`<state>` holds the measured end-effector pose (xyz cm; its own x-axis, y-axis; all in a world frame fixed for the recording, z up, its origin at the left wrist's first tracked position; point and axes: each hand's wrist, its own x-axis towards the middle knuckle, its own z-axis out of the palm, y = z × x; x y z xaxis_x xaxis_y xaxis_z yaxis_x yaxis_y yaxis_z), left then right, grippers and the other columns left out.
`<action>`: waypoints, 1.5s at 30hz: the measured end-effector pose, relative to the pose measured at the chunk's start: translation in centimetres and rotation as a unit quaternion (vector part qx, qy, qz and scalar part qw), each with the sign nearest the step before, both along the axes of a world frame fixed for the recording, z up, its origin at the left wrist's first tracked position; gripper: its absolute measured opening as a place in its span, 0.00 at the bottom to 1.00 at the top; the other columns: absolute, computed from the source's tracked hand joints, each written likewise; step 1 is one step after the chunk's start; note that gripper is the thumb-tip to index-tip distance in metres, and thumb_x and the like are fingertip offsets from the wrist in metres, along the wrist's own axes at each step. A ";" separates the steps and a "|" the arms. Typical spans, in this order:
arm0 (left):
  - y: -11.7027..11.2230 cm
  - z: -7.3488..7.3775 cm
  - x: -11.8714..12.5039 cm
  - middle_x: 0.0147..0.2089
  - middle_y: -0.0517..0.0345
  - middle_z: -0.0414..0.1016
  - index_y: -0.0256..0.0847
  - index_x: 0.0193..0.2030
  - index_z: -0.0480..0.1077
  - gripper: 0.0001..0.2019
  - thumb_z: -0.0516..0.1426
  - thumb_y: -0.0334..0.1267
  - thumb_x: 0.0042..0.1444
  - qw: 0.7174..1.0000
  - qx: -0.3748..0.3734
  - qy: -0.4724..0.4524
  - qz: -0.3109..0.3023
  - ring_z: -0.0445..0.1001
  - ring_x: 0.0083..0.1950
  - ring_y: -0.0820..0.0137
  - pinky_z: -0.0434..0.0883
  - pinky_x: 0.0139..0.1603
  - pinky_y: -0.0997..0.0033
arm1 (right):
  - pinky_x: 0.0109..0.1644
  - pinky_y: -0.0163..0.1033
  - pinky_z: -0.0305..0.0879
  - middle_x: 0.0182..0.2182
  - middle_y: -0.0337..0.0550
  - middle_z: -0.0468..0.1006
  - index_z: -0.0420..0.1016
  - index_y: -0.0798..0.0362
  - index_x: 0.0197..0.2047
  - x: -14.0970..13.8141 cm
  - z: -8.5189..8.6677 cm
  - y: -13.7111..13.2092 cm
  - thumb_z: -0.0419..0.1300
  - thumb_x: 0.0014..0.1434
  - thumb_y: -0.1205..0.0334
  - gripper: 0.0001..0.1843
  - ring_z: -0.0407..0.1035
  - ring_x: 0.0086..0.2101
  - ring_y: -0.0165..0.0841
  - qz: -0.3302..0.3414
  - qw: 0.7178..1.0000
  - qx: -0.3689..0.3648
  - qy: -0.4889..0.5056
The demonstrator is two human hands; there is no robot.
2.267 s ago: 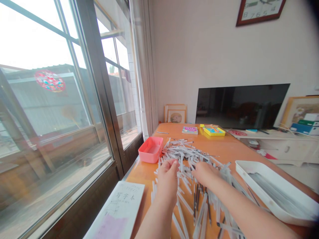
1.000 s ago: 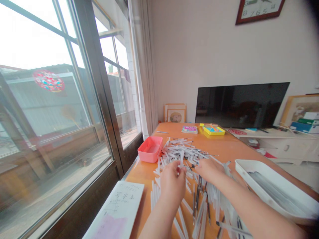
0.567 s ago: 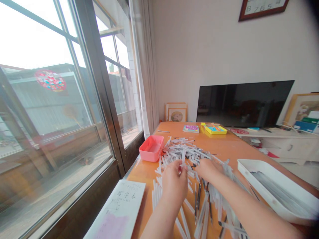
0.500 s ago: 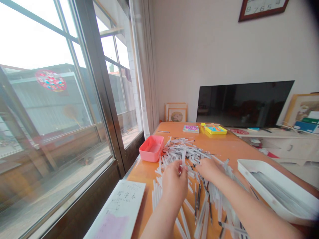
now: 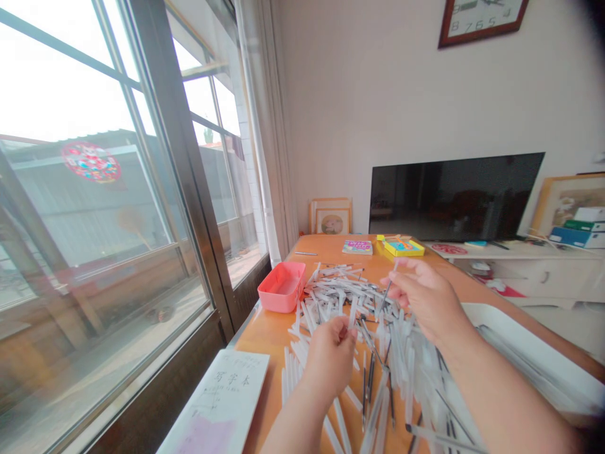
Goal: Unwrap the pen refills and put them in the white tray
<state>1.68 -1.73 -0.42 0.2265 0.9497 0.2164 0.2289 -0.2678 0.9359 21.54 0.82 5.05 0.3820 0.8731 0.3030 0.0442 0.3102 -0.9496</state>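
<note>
white barrel: a pale plastic pen barrel was pinched upright between the thumb and fingertips of the left hand, low over the heap.
thin refill: a slender dark refill was nipped between the thumb and forefinger of the right hand, the other fingers loosely curled, above the heap at 1 o'clock from the left hand.
table: loose barrels and refills were strewn over the orange table.
handling: both pieces were judged very light, smooth and prone to rolling. the refill was judged bendable and best gripped near mid-length, clear of the tip.
surroundings: a pink box was seen at 10 o'clock from the left hand, a white tray at 3 o'clock, a notebook at 7 o'clock.
</note>
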 end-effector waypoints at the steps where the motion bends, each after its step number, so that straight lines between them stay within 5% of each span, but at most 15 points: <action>1: -0.1 0.1 0.0 0.25 0.64 0.58 0.41 0.28 0.70 0.09 0.55 0.41 0.58 1.000 0.001 0.007 -0.004 0.54 0.27 0.72 0.52 0.28 0.73 | 0.22 0.29 0.61 0.32 0.45 0.81 0.69 0.53 0.56 0.0 0.4 -0.1 0.68 0.52 0.49 0.31 0.70 0.24 0.29 -0.006 1.000 0.014 0.011; 15: -0.3 -0.7 0.4 0.24 0.61 0.61 0.39 0.31 0.75 0.14 0.54 0.45 0.59 0.997 0.026 0.047 -0.055 0.56 0.27 0.72 0.56 0.29 0.73 | 0.24 0.29 0.64 0.33 0.43 0.81 0.69 0.50 0.55 0.3 1.2 -0.6 0.68 0.54 0.47 0.29 0.73 0.25 0.29 -0.064 0.995 0.078 0.021; 24: -0.4 -0.4 0.4 0.25 0.61 0.61 0.41 0.32 0.74 0.12 0.53 0.44 0.60 0.996 0.030 0.049 -0.066 0.55 0.28 0.71 0.55 0.29 0.72 | 0.23 0.30 0.62 0.33 0.44 0.82 0.69 0.51 0.53 -0.9 0.7 -0.7 0.65 0.56 0.45 0.26 0.73 0.24 0.30 -0.026 0.998 0.050 -0.013; 29: -0.1 0.0 0.1 0.27 0.62 0.63 0.39 0.33 0.74 0.12 0.54 0.43 0.60 0.996 0.044 0.063 -0.056 0.57 0.29 0.71 0.56 0.30 0.72 | 0.25 0.31 0.61 0.35 0.44 0.82 0.72 0.53 0.43 -2.0 -0.1 -0.8 0.60 0.60 0.45 0.19 0.73 0.25 0.29 0.023 0.996 0.020 -0.085; 33: 0.2 0.2 -0.3 0.27 0.63 0.63 0.38 0.34 0.73 0.12 0.54 0.43 0.60 0.996 0.039 0.044 -0.064 0.58 0.30 0.72 0.56 0.32 0.73 | 0.28 0.32 0.61 0.24 0.38 0.79 0.75 0.53 0.35 -2.8 -0.2 -1.2 0.57 0.62 0.46 0.18 0.70 0.24 0.29 0.069 0.979 -0.024 -0.192; 41: 1.7 -1.2 -0.7 0.28 0.62 0.66 0.38 0.38 0.76 0.15 0.60 0.49 0.56 0.999 -0.007 -0.045 0.006 0.59 0.29 0.73 0.58 0.31 0.74 | 0.29 0.32 0.61 0.30 0.39 0.81 0.76 0.52 0.36 -1.8 -1.6 -0.1 0.54 0.62 0.49 0.17 0.70 0.26 0.31 0.065 0.964 -0.089 -0.241; 45: 2.3 -1.5 -1.3 0.31 0.59 0.71 0.38 0.43 0.77 0.15 0.60 0.48 0.56 0.996 0.001 -0.087 0.032 0.65 0.32 0.72 0.62 0.34 0.73 | 0.34 0.33 0.62 0.30 0.40 0.82 0.78 0.52 0.35 -0.7 -4.0 1.4 0.52 0.62 0.53 0.16 0.72 0.31 0.33 0.041 0.911 -0.097 -0.398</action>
